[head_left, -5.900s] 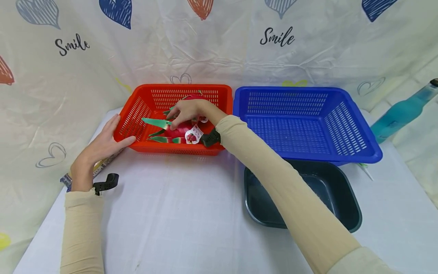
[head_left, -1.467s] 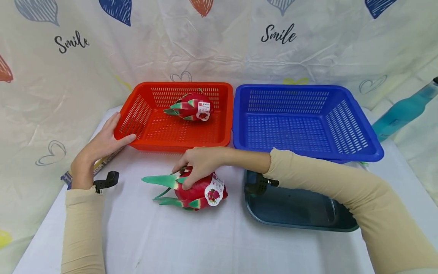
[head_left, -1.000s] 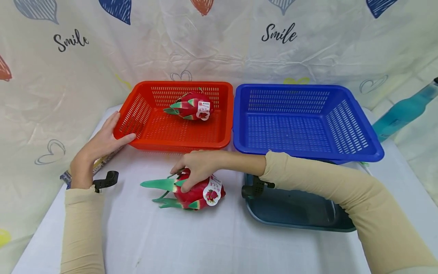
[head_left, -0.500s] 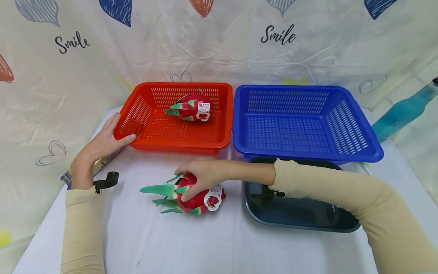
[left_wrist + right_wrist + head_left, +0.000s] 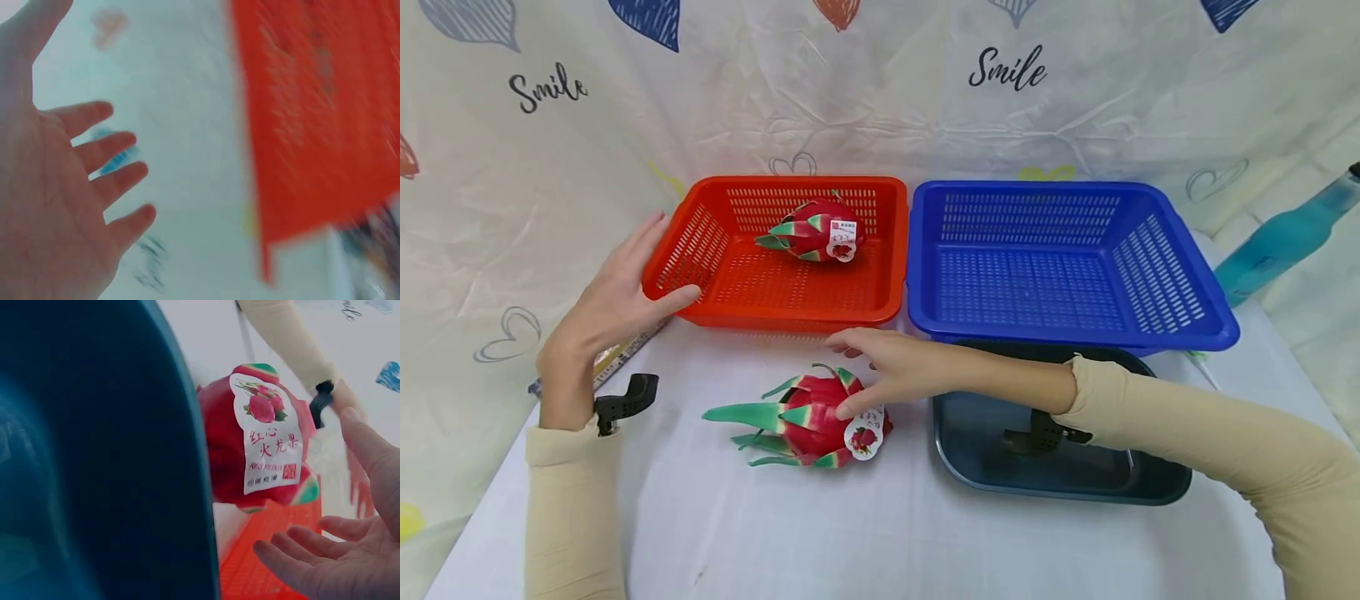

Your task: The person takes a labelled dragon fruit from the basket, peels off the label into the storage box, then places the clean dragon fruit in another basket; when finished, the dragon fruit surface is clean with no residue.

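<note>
On the white cloth lies a dragon fruit (image 5: 816, 417), magenta with green scales and a white label. My right hand (image 5: 902, 367) hovers at its right side with fingers loosely spread and holding nothing; in the right wrist view the labelled end of the fruit faces the open palm (image 5: 350, 556). A second dragon fruit (image 5: 820, 229) rests in the red basket (image 5: 775, 317). My left hand (image 5: 613, 292) is beside that basket's left wall, fingers extended; the left wrist view shows a gap between the fingers and the basket.
A blue basket (image 5: 1071, 333) stands right of the red one. In front of it sits a dark green basin (image 5: 1000, 483), under my right forearm. A bottle of blue liquid (image 5: 1277, 246) leans at far right. A long printed packet (image 5: 625, 354) lies by my left wrist.
The right hand brought one dragon fruit from the red basket onto the cloth, then let go and drew back rightward. Just now the left hand has come off the red basket's edge.
</note>
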The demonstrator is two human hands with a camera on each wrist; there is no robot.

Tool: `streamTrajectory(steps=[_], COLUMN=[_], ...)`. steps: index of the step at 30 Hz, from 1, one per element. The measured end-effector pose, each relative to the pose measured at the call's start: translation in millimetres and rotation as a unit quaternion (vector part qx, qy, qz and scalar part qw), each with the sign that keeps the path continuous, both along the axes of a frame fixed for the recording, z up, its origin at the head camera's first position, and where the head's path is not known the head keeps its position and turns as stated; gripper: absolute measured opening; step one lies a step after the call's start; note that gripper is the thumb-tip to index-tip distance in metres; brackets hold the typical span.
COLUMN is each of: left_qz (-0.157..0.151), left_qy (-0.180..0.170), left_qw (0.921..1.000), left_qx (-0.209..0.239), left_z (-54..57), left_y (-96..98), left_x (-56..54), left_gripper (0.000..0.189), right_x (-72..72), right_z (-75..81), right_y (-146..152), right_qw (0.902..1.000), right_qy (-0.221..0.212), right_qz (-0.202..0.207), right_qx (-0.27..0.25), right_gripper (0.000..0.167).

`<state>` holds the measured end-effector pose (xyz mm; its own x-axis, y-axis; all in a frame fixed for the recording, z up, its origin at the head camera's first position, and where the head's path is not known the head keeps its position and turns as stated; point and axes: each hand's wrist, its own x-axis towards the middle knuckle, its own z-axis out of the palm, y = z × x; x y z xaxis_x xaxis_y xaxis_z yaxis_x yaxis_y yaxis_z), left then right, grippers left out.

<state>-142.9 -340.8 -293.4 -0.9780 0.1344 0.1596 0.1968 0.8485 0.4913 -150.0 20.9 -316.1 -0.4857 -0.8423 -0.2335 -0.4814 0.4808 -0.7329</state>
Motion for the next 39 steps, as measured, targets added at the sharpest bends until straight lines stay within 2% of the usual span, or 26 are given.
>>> streamTrajectory(steps=[3, 7, 10, 13, 15, 18, 22, 27, 30, 34, 39], left_qz=[-0.066, -0.174, -0.248, -0.292, -0.303, -0.313, -0.328, -0.333, -0.33, -0.326, -0.337], left_qy=[0.03, 0.035, 0.003, -0.055, -0.105, -0.175, -0.223, -0.259, -0.277, -0.286, -0.28], left_qw=[0.9973, 0.9838, 0.9683, 0.954, 0.9456, 0.9317, 0.9168, 0.9057, 0.9015, 0.9003, 0.8984], left_qx=[-0.013, -0.023, -0.026, -0.039, -0.053, -0.056, -0.046, -0.037, -0.039, -0.039, -0.03], left_z=[13.0, 18.4, 17.9, 13.6, 7.5, -5.6, -21.0, -30.8, -32.6, -33.8, -35.6], left_y=[27.6, 62.9, 87.3, 107.2, 116.7, 124.3, 127.3, 129.5, 130.9, 130.7, 130.1], left_x=[11.4, 28.0, 41.1, 49.0, 48.1, 40.4, 32.0, 29.9, 29.4, 29.4, 28.2], left_gripper=[0.092, 0.101, 0.106, 0.108, 0.108, 0.106, 0.108, 0.11, 0.111, 0.112, 0.106], right_x=[1.0, 3.8, 5.7, 7.4, 8.9, 11.8, 16.1, 20.4, 21.9, 21.3, 21.1], right_z=[0.6, 0.0, -2.5, -4.2, -4.6, -6.3, -11.1, -15.6, -17.8, -19.9, -18.9], right_y=[11.9, 24.3, 30.3, 34.3, 36.7, 39.7, 41.7, 44.5, 45.7, 44.6, 41.0], right_qw=[0.9998, 0.9994, 0.9991, 0.9982, 0.9977, 0.9978, 0.9986, 0.9985, 0.9983, 0.9978, 0.9975], right_qy=[-0.009, -0.006, 0.012, 0.029, 0.033, 0.033, 0.038, 0.046, 0.049, 0.046, 0.043], right_qz=[-0.017, -0.034, -0.042, -0.052, -0.059, -0.057, -0.038, -0.021, -0.011, 0.004, 0.016], right_qx=[-0.008, -0.004, 0.002, 0.009, 0.01, 0.009, 0.0, -0.019, -0.029, -0.048, -0.053], right_gripper=[0.081, 0.08, 0.078, 0.075, 0.072, 0.07, 0.065, 0.056, 0.056, 0.058, 0.057])
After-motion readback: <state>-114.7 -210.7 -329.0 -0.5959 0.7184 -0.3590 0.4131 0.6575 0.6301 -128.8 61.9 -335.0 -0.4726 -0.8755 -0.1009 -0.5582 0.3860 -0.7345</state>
